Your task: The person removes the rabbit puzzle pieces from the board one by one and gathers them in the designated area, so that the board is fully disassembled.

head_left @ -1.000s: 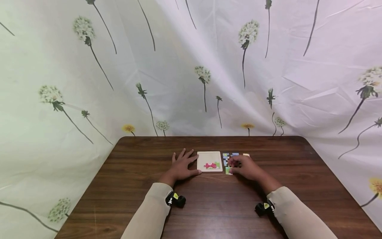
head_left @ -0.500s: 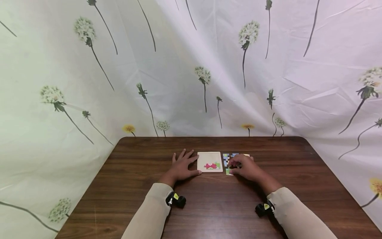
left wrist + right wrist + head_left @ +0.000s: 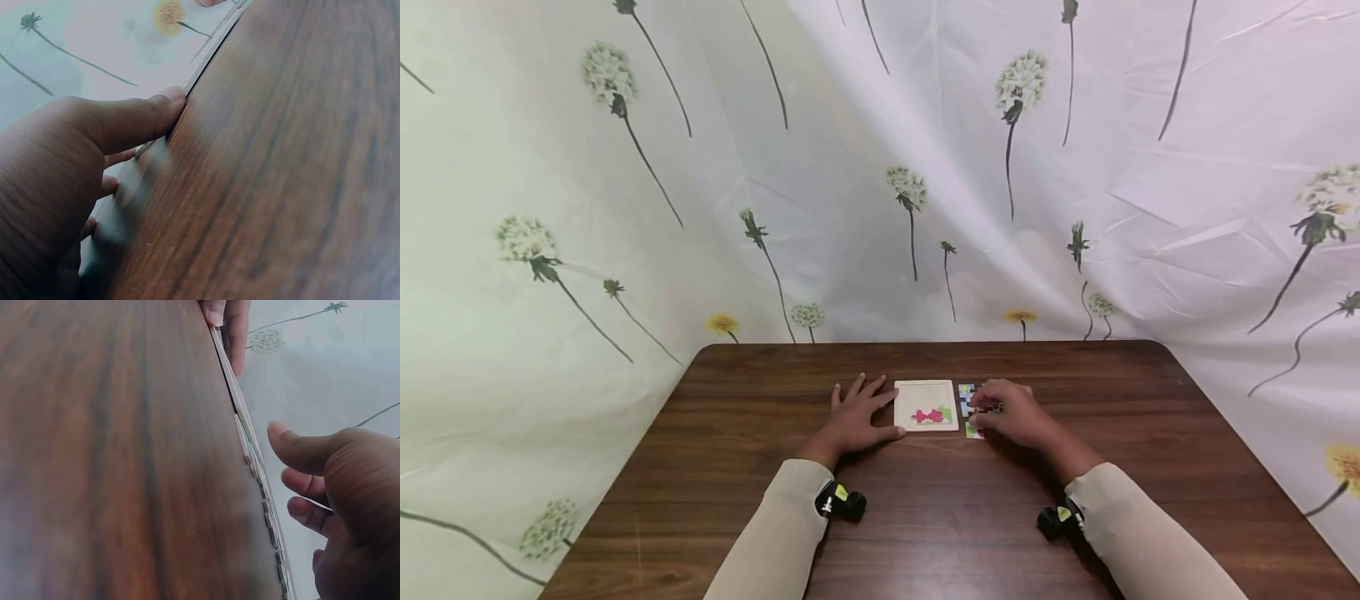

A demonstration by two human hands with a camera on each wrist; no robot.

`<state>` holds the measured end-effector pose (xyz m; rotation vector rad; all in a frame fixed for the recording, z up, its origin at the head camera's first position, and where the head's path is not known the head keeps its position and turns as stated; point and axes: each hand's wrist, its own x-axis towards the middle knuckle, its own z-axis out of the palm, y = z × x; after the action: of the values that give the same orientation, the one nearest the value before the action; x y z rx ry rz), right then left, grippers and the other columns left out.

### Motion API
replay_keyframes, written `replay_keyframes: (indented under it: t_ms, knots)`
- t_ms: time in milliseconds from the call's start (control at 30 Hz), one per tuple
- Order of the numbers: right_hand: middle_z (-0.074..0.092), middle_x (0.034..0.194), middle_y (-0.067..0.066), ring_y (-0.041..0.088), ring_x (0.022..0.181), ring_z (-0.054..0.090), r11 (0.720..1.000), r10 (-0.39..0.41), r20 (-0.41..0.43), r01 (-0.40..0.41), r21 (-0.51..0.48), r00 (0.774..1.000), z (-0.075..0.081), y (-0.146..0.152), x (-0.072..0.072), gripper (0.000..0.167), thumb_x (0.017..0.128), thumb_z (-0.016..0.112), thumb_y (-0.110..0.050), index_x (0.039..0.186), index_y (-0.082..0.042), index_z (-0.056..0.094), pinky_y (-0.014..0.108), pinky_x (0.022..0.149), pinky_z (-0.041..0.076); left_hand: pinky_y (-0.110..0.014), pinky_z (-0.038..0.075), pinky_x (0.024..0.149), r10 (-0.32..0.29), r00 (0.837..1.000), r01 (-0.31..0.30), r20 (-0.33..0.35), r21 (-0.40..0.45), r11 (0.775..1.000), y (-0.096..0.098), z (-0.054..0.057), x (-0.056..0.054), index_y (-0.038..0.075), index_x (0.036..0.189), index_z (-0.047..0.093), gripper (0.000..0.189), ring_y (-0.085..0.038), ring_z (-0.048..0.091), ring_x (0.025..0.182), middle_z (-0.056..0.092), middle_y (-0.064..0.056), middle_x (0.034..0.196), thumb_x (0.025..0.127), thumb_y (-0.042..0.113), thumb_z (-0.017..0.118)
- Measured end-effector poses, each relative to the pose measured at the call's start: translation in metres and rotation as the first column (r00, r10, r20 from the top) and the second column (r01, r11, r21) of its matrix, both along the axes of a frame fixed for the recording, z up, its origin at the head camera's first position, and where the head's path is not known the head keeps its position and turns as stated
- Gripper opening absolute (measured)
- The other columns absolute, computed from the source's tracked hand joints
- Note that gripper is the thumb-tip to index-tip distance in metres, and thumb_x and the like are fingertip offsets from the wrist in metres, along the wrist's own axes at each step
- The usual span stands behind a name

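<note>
My left hand (image 3: 853, 421) lies with spread fingers on the table, thumb and index finger touching the left edge of a pale square puzzle tray (image 3: 923, 395). Low in that tray sit pink and green puzzle pieces (image 3: 931, 416). Just right of it lies a group of loose jigsaw pieces (image 3: 967, 408), blue and green, partly covered by my right hand (image 3: 1017, 417). In the right wrist view, the right thumb (image 3: 300, 449) stands apart from the bent fingers, slightly above the row of pieces (image 3: 270, 515), and nothing shows between them.
Everything lies on a dark wooden table (image 3: 925, 517), toward its far edge. Behind it hangs a white cloth (image 3: 850, 167) printed with dandelions. Each wrist wears a small black camera (image 3: 850, 506).
My right hand has risen slightly and shifted away over the loose pieces, hiding the yellowish piece at the right. The left hand and tray have stayed in place.
</note>
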<state>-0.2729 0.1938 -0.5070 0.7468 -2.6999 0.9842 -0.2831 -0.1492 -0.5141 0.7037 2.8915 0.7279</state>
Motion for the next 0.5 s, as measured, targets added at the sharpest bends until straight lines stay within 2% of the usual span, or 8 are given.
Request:
replay_keyframes:
  t_ms: [67,267,400,500]
  knots:
    - [0.073,0.095,-0.007,0.013,0.095,0.065,1.000,0.005,0.006,-0.005,-0.003,1.000,0.000,-0.004,-0.002,0.013,0.091,0.090,-0.021,0.100,-0.018,0.081,0.041,0.090,0.038,-0.081,-0.001,0.130,0.001,1.000,-0.001,0.001,-0.002,1.000,0.000,0.000,0.001,0.029,0.167,0.050,0.078,-0.045,0.013,0.171,0.031,-0.008,0.181,0.100,0.060,0.073]
    - [0.073,0.098,-0.001,0.020,0.095,0.063,0.999,0.035,0.016,-0.035,-0.015,0.999,0.004,-0.018,-0.006,0.014,0.091,0.090,-0.018,0.100,-0.013,0.080,0.040,0.087,0.040,-0.080,-0.002,0.130,0.000,1.000,0.000,0.006,0.007,1.000,0.000,0.001,0.002,0.029,0.167,0.049,0.078,-0.045,0.012,0.171,0.030,-0.008,0.182,0.100,0.060,0.073]
    - [0.074,0.104,-0.003,0.022,0.102,0.065,1.000,0.016,0.033,-0.017,0.011,0.999,0.004,-0.029,-0.009,0.014,0.093,0.089,-0.023,0.103,-0.016,0.081,0.044,0.089,0.036,-0.081,-0.001,0.130,0.000,1.000,0.000,0.004,0.005,1.000,0.000,0.001,0.001,0.027,0.167,0.049,0.079,-0.046,0.013,0.171,0.031,-0.009,0.181,0.100,0.060,0.074]
    - [0.075,0.107,-0.003,0.024,0.109,0.066,0.999,0.011,0.032,-0.012,0.029,0.999,0.001,-0.036,-0.011,0.017,0.094,0.089,-0.026,0.106,-0.017,0.081,0.051,0.093,0.037,-0.081,-0.001,0.130,0.004,1.000,-0.004,0.006,0.003,1.000,0.000,0.000,0.002,0.027,0.167,0.050,0.079,-0.045,0.013,0.171,0.031,-0.008,0.181,0.099,0.059,0.074]
